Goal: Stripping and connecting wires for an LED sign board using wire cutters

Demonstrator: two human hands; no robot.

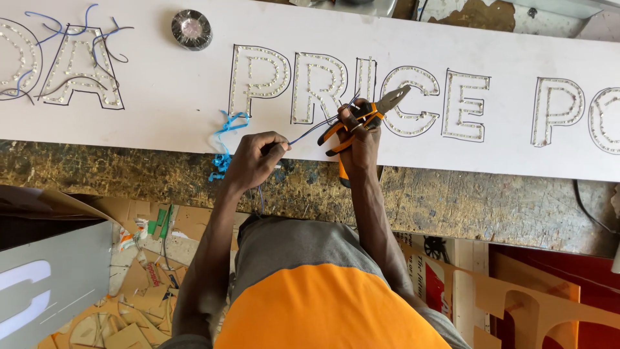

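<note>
My left hand [255,158] pinches a thin blue wire [309,132] near the white sign board's front edge. That wire runs up and right to my right hand [357,139], which grips orange-and-black pliers [369,113] with their grey jaws pointing up right over the outlined letters. The long white board [174,97] carries black-outlined letter shapes filled with rows of small LED dots. A curl of light blue wire scraps [225,139] lies just left of my left hand.
A black tape roll [192,30] sits on the board at upper left, near loose blue and dark wires [71,29]. The board rests on a worn wooden bench [484,200]. Cardboard scraps [139,284] and wooden cut-outs [516,304] lie on the floor below.
</note>
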